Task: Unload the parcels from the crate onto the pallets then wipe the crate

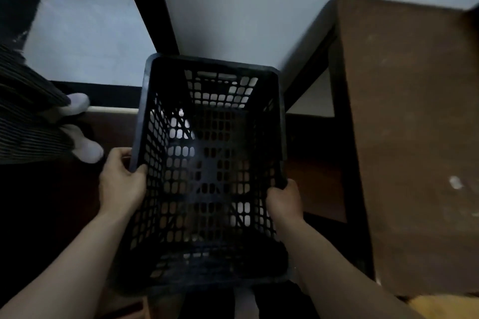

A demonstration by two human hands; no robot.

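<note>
Crate [207, 171]: black plastic lattice, rectangular; left hand [120, 181] & right hand [285, 202] fingers curled gripping side rims.

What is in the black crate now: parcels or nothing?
Empty: the crate shows only its bare perforated floor and walls, no parcels.

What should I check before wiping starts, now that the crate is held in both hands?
1. Parcels out of the crate: ok, only its perforated floor shows inside.
2. Left grip on the left rim: ok, it clasps the edge.
3. Right grip on the right rim: ok, it holds the edge.
4. Wiping cloth ready: cannot tell, none is in view.
5. Room on the left: not ok, another person's socked feet are close beside the crate.
</note>
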